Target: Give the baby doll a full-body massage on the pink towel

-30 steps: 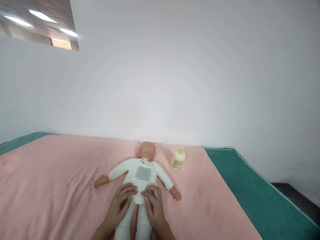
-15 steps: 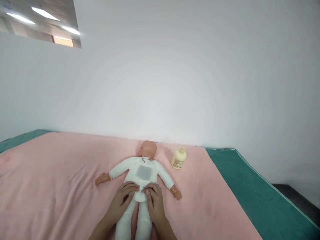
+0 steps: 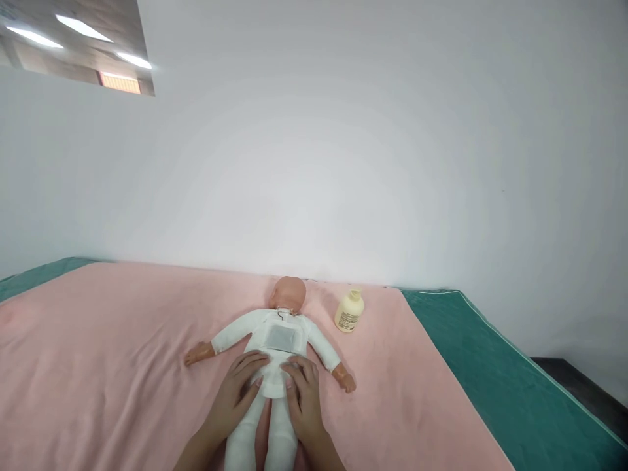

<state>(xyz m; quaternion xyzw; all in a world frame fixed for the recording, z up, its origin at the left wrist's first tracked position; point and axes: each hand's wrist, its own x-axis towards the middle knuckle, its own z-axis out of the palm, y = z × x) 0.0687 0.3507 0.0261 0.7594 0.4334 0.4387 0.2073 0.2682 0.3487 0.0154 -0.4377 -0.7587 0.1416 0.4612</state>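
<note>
A baby doll (image 3: 282, 379) with a white cloth body lies on a pink blanket (image 3: 122, 333), its arms spread and the back of its bald head toward the wall. A grey panel (image 3: 279, 339) is set into its upper back. My left hand (image 3: 238, 389) rests on the left side of the doll's lower back, fingers stretched and thumb apart. On the right side of the lower back lies my right hand (image 3: 303, 392), its fingers slightly bent and spread. Neither hand grips anything. The doll's feet are out of view.
A pale yellow bottle (image 3: 349, 312) with printed text stands on the blanket to the right of the doll's head. Green covering (image 3: 471, 353) shows beyond the blanket on the right. A white wall (image 3: 314, 144) rises behind, with a mirror-like panel (image 3: 83, 46) at upper left.
My hands have drawn slightly apart across the doll's lower back, and the fingers of my right hand have spread a little. The doll and bottle keep their places; the view shifts slightly.
</note>
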